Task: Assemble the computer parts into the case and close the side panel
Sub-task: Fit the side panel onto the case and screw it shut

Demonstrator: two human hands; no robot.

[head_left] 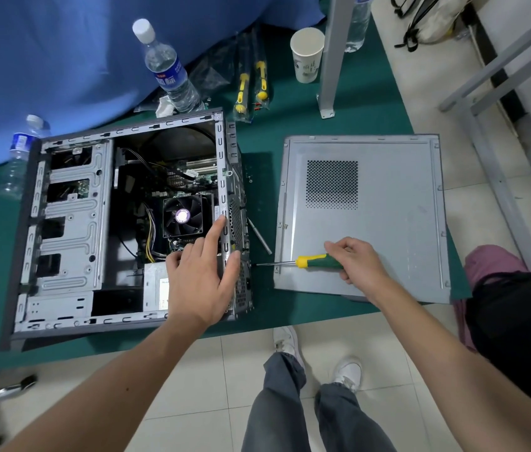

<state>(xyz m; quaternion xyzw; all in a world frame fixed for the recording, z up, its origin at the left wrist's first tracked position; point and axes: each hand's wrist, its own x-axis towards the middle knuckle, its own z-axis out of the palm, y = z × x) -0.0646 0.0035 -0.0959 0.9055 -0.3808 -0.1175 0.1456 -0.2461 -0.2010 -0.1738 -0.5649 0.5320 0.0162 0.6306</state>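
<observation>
Open case on the desk, screwdriver at its rear edge, side panel waiting at the right.

At centre left the case (120,223) lies open on the green desk (348,102), fan and wiring exposed. The left hand (202,275) rests on its rear frame near the middle of the frame, fingers spread and mostly straight, holding nothing. To the right, the right hand (352,259) curls round the screwdriver (303,261), whose tip points at the case's back edge. Further right the side panel (361,216) lies flat, apart from the case. Judged risks: the tip could slip off a screw and scratch the metal or jab the steadying fingers, and a loose screw could drop among the boards.
</observation>
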